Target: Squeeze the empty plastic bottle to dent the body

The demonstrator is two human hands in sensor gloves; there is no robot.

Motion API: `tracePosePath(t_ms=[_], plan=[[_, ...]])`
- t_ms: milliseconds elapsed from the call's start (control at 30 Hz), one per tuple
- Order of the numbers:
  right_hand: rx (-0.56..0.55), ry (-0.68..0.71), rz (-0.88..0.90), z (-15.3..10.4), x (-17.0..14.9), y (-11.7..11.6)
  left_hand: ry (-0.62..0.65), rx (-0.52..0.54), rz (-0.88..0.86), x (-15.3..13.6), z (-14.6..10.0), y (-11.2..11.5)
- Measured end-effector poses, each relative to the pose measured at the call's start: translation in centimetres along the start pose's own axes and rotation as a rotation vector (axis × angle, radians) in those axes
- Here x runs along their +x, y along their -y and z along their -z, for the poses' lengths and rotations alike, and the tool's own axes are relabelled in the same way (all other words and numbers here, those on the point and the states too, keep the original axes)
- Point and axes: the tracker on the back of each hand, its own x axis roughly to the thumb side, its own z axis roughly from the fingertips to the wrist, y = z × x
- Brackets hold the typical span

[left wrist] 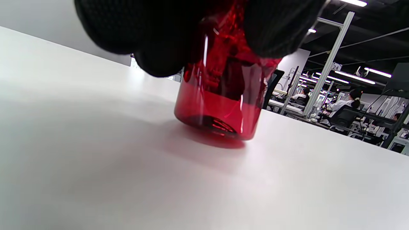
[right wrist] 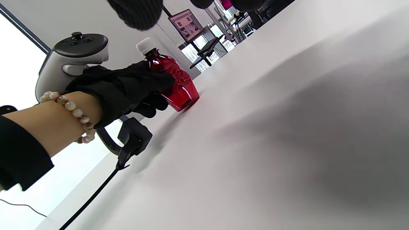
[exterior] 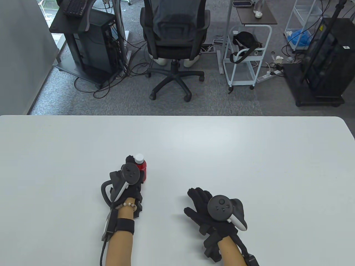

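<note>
While the left hand (exterior: 130,180) wraps its gloved fingers (right wrist: 143,81) around the red plastic bottle (exterior: 142,168), the bottle stands upright on the white table (exterior: 249,155), a little left of the middle and near the front edge. Its white cap (exterior: 139,158) shows above the hand. From the left wrist view, the fingers press on the upper part of the red transparent body (left wrist: 220,108), and the round base sits flat on the table with a red shadow beside it. The wall under the fingers looks crinkled there, but how deep the dent is cannot be told. A bead bracelet (exterior: 126,205) is around the left wrist.

The right hand (exterior: 208,210) rests on the table, well apart from the bottle, to the right of it. Its fingers lie loosely spread, and it holds nothing. 1 tracker (exterior: 226,209) sits on the back of this hand.

Behind the table, a black office chair (exterior: 174,44) and a white cart (exterior: 245,55) stand on the grey floor.
</note>
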Motion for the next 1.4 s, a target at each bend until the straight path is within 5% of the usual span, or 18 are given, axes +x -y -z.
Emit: tracePosePath(t_ms=[500,833,1133,1400], plan=[[-0.006,0.007,0.0,-0.1,0.1,0.0,0.005,-0.023,-0.047,-1.0,-2.0,-0.8],[-0.012,0.015,0.003,-0.2,0.2,0.0,0.052,0.024,-0.112,-1.6,-5.7,-3.2],[-0.001,0.035,-0.019,-0.3,0.9,-0.3,0.206,0.112,-0.146,1.3,-9.6,-6.8],[-0.012,0.044,-0.018,-0.2,0.9,-0.2,0.335,0.121,-0.314,4.7,-11.7,-6.6]])
